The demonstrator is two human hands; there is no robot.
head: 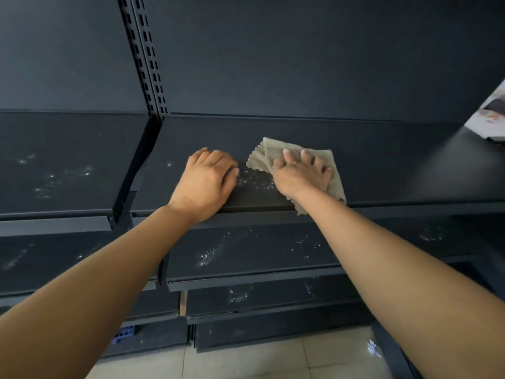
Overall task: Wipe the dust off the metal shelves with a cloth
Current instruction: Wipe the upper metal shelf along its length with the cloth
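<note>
A black metal shelf runs across the middle of the view. A beige-grey cloth lies flat on it near the front edge, one corner hanging over the lip. My right hand presses down on the cloth with spread fingers. My left hand rests beside it on the shelf, fingers curled loosely under, holding nothing. White dust specks lie on the shelf between the two hands.
Lower dusty shelves step out below. Another dusty shelf sits to the left past the slotted upright. White packaging lies at the far right. Tiled floor shows at the bottom.
</note>
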